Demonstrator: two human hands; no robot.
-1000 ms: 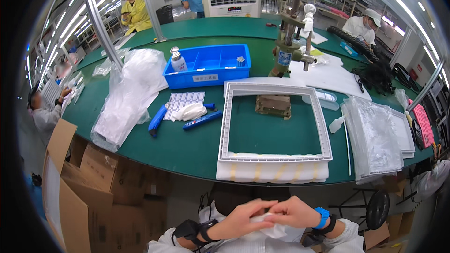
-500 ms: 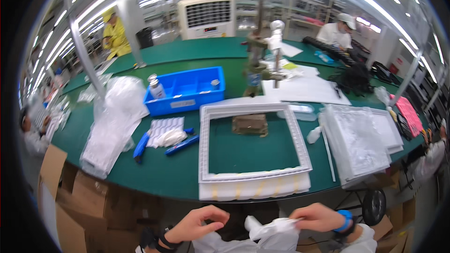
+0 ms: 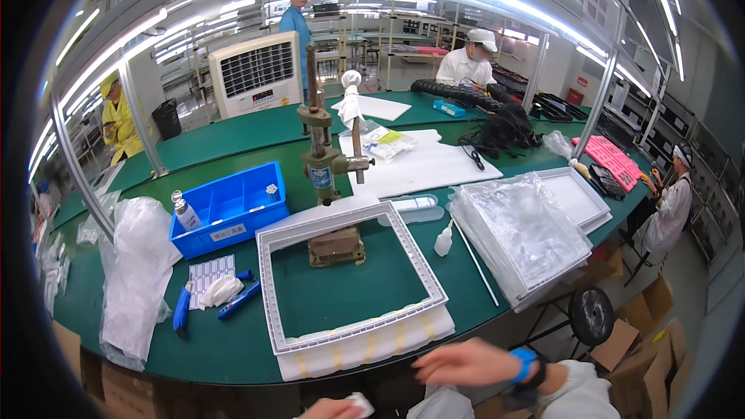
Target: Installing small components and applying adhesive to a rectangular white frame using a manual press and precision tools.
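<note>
My left hand (image 3: 332,409) is mostly cut off by the lower edge. Its fingers close on a small crumpled white cloth (image 3: 361,403). My right hand (image 3: 466,362), a little blurred, hovers off the table's front edge with its fingers stretched to the left and nothing visible in them. Just beyond both hands, a white rectangular frame (image 3: 273,299) lies on the green table, its near side over a white foam sheet (image 3: 372,349) with yellowish strips. Through its opening shows the brown base (image 3: 335,247) of a bench press (image 3: 322,151).
Left of the frame are a blue divided bin (image 3: 225,237), a blue-handled tool (image 3: 181,310) and plastic bags (image 3: 140,279). To its right lie a small bottle (image 3: 443,242), a white strip (image 3: 475,262) and plastic-wrapped panels (image 3: 520,233). Several people are around; a stool (image 3: 591,316) stands at right.
The view has swung right. My right hand has let go of the white cloth and reaches toward the table edge. The left hand has dropped lower, with white cloth in its fingers.
</note>
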